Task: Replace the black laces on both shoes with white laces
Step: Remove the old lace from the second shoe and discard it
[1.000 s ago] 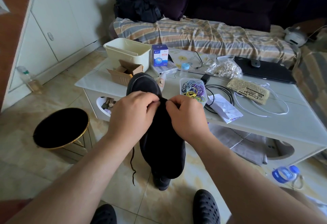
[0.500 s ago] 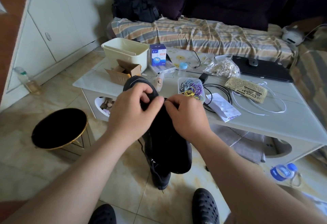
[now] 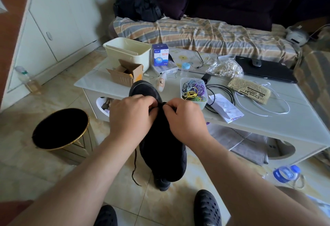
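Raised slightly, both hands' curled fingers [image 3: 155,107] pinch the thin black lace [image 3: 135,165] atop the matte shoe [image 3: 164,147].

- Both forearms were bare from the bottom edge of the picture to the wrists; no sleeve, watch or bracelet showed on either.
- The left hand [image 3: 131,117] and right hand [image 3: 185,118] were bare, with no gloves and no rings in sight.
- The feet wore black clog-style slippers: the left slipper [image 3: 106,216] showed only its rounded toe, while the right slipper [image 3: 207,208] showed rows of small vent holes across its top.
- A bare knee showed at the lower right corner.
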### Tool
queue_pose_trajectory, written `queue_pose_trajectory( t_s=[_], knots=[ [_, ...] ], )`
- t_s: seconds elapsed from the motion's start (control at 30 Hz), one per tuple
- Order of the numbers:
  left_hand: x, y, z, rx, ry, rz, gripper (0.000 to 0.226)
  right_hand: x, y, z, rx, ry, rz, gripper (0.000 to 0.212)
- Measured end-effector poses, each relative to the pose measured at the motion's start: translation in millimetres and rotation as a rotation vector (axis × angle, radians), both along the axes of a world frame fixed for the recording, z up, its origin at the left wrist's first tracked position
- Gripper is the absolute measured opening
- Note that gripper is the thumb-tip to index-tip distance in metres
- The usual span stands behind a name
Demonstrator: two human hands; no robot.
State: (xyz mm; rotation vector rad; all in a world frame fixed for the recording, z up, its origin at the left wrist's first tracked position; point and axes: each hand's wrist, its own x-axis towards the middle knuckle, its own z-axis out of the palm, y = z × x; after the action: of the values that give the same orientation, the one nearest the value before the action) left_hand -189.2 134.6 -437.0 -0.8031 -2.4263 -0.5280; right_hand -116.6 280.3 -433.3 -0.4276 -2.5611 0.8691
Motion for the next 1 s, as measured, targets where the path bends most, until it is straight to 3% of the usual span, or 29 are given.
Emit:
queue_pose_trajectory(
  t_s=[0.07,0.2,0.27,0.33,0.43,0.57,0.67,0.87,0.93,1.0],
  knots=[
    [-1,0,3,0.025,-0.074,-0.060,0.010,-1,3,1,-0.017,-0.016,-0.018,0.026],
    [-9,-14,16,0.265,-0.438,-0.306,0.014,-5,24,0,-0.104,-0.051,-0.119,0.027],
    [-15,-29,27,0.577,-0.607,-0.200,0.009,-5,34,1,-0.159,-0.068,-0.162,0.026],
    [-22,-45,32,0.698,-0.542,-0.069,0.007,-4,36,3,-0.163,-0.058,-0.148,0.026],
    [-17,-49,33,0.428,-0.336,-0.081,0.006,-3,27,3,-0.127,-0.026,-0.116,0.026],
    [-3,-25,24,0.185,-0.110,-0.210,0.028,-4,14,3,-0.061,0.035,-0.064,0.027],
    [-1,-13,11,-0.052,-0.109,-0.146,0.028,-3,3,2,-0.026,0.067,-0.003,0.025],
    [5,-4,3,-0.081,-0.099,-0.055,0.029,0,-3,-4,0.032,0.051,0.033,0.022],
    [4,-5,7,0.120,-0.281,-0.173,0.026,0,3,-3,0.007,0.030,0.005,0.023],
    [1,-10,18,0.535,-0.665,-0.324,0.014,-2,13,-2,-0.012,-0.017,-0.059,0.024]
  ],
)
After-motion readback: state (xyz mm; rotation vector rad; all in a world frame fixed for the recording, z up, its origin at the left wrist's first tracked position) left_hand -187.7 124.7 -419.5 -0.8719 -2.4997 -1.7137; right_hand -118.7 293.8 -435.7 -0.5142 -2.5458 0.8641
